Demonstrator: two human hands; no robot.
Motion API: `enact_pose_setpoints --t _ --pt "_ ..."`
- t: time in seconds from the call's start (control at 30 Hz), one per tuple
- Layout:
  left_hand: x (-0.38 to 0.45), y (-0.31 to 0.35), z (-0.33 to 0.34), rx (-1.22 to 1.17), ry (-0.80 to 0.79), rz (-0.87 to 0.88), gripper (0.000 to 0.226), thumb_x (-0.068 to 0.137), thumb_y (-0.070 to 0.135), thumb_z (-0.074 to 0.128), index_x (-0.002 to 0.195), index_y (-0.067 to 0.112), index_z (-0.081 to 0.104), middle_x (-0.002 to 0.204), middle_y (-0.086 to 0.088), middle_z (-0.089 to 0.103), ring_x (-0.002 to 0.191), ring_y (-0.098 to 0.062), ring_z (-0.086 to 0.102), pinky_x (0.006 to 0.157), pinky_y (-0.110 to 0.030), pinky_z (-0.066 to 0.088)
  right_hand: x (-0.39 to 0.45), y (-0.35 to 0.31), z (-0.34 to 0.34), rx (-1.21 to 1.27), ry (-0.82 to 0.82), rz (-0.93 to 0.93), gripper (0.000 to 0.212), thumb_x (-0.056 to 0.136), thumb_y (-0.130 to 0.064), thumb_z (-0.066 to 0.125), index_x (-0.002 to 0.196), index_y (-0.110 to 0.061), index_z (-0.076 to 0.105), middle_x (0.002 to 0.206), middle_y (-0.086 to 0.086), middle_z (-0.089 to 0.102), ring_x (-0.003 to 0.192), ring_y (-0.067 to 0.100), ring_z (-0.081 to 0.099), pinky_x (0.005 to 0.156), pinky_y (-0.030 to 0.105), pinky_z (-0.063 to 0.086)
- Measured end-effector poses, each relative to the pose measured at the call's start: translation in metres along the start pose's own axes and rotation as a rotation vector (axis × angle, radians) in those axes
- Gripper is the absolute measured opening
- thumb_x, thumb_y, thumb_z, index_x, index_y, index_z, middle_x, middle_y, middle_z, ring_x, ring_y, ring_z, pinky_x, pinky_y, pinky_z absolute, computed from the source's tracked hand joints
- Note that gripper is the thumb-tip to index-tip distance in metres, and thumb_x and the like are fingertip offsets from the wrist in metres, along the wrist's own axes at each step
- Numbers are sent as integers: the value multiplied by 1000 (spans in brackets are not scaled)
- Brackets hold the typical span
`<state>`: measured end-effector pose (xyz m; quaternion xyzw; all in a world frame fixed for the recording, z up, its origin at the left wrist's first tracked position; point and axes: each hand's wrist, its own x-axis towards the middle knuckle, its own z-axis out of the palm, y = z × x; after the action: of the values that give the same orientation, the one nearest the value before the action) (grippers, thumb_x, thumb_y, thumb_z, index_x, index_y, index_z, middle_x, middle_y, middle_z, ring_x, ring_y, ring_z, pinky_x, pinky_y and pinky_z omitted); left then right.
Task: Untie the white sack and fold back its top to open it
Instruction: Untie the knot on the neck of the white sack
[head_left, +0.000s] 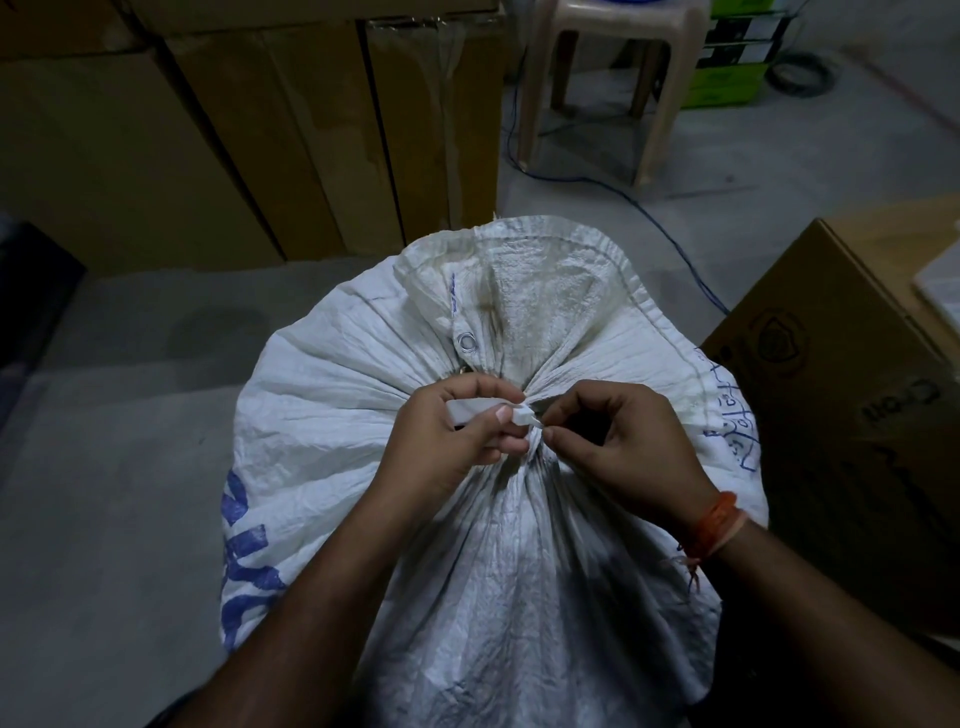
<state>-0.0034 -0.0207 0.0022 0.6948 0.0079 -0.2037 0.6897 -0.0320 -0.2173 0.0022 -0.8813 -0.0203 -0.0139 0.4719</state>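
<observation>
Sack (363, 364), white woven plastic, crinkled, blue print at lower left of frame; fills centre frame on the grey floor (104, 415), neck gathered into tight radiating pleats, metal eyelet (466, 342) just above the gather. Left hand (457, 441) pinches a flat white tie strip (478, 408); right hand (623, 436) pinches its end at the knot, both grips narrow. Risk, as judged: pulling the wrong end would tighten the knot; slick strip could slip from the fingertips. Brown cardboard boxes (260, 130) behind.
</observation>
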Motion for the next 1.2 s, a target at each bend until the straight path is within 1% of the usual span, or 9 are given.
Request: enact_pose_setpoints --t 0.17,0.43,0.53,0.63,0.7,0.87,1.07,1.13,1.2 --pt "-1 0 0 -5 6 -2 12 101 5 64 102 13 74 93 -22 81 74 -18 80 57 -16 54 0 1 4 29 16 -6 3 78 -20 81 81 -21 78 75 -6 78 72 14 74 72 45 60" --pt "0 2 0 3 -14 -14 13 100 6 65 103 14 74 93 -18 82 75 -18 79 62 -21 57 -6 -1 -9 102 -7 33 12 79 -9 85 82 -19 78 75 -1 78 72 20 74 72 45 60" --pt "-1 1 0 13 -10 -13 11 101 7 65 104 12 74 91 -17 82 75 -19 79 64 -23 57 -3 2 -2 102 -18 39 7 79 -17 83 84 -19 79 80 -3 80 76 16 76 77 48 61" --pt "-3 1 -1 10 1 -13 11 101 7 65 106 10 73 93 -18 82 74 -19 79 61 -20 57 0 3 4 109 0 52 13 76 -27 79 86 -20 80 84 -4 81 82 13 77 82 49 62" --pt "-5 0 -2 6 2 -12 11 101 7 65 106 10 74 92 -18 82 73 -19 79 61 -19 57 -1 4 6 119 8 59 13 75 -27 79 86 -19 80 84 -5 81 82 13 78 82 49 62" --pt "-11 -3 -1 17 -2 -18 11 100 8 66 104 13 74 93 -17 82 75 -19 80 63 -20 56 -8 2 12 83 44 56 8 79 -12 85 84 -16 80 79 -5 79 76 11 76 77 45 62" --pt "-17 0 0 -5 -22 -31 15 100 2 64 110 9 72 92 -15 82 69 -14 78 59 -16 55 -20 -6 20 196 102 117 19 79 -16 86 91 -18 71 80 2 75 75 20 73 69 32 60" --pt "-18 1 -2 42 -31 -19 25 100 -2 62 117 14 69 90 -11 81 72 -15 78 64 -20 58 -23 -10 23 266 108 140 27 78 -18 88 98 -20 69 84 3 75 79 18 74 71 31 60" --pt "-20 2 -6 108 -45 -7 34 97 -4 62 122 20 63 95 -13 81 82 -23 81 74 -31 62 -24 -12 25 298 122 140 33 77 -20 89 103 -23 68 90 2 76 82 15 75 74 31 62"
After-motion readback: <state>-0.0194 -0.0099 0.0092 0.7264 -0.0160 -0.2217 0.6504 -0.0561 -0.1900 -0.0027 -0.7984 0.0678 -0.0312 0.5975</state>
